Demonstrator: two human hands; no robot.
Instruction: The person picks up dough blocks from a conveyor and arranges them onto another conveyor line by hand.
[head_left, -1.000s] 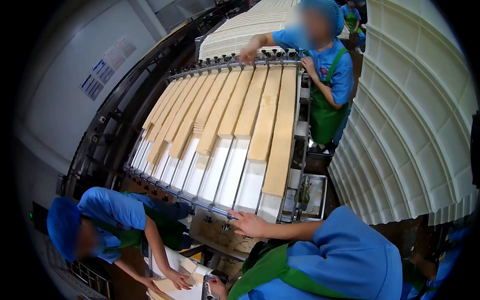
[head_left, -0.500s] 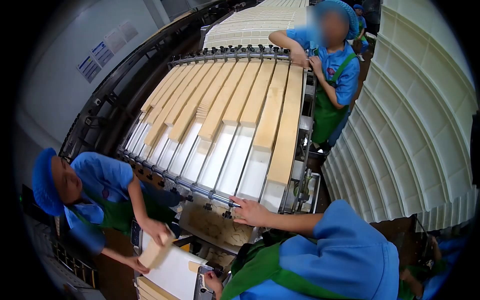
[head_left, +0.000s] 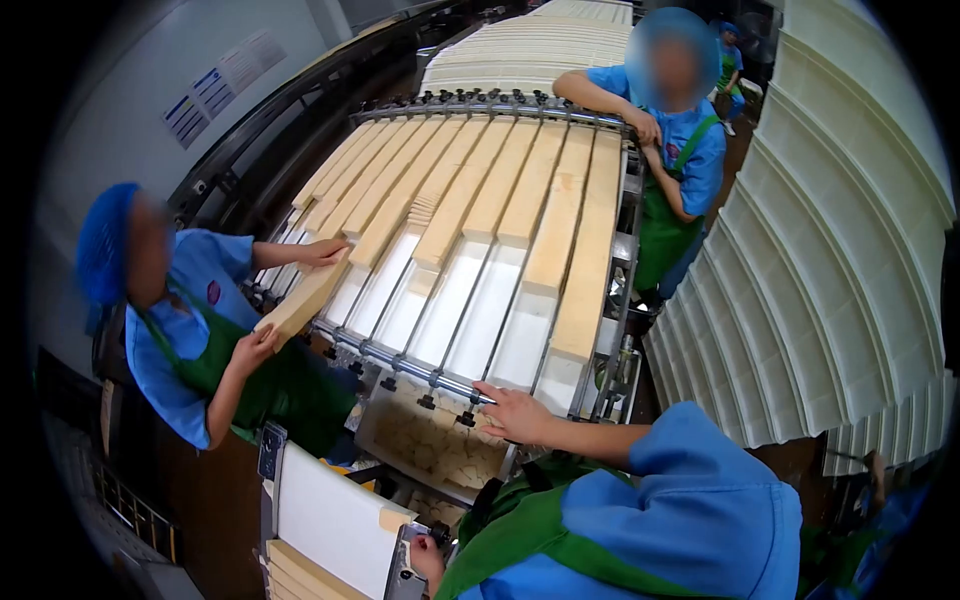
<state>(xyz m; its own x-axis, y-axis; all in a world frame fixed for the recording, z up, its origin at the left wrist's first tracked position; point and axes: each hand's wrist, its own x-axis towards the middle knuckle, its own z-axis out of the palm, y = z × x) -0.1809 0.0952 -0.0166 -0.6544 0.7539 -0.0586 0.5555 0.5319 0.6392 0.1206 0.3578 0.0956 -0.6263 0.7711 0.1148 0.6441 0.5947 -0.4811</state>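
My right hand rests with spread fingers on the near end of a metal rail. The rail borders a large slatted table, where long pale-yellow blocks lie in rows over white channels. At the bottom, my left hand is curled beside a metal fitting on a small white-topped stand; what it grips is hidden. On the left, a co-worker holds a long yellow block in both hands, at the table's left edge.
Below the rail sits a bin of pale scraps. Another co-worker leans on the table's far right corner. Tall white ribbed panels stand at the right. More yellow pieces lie beside the stand.
The co-worker on the left has straightened and moved a block from the small stand up to the table's left edge. The far co-worker's arm has drawn back to the corner. My hands stay in place.
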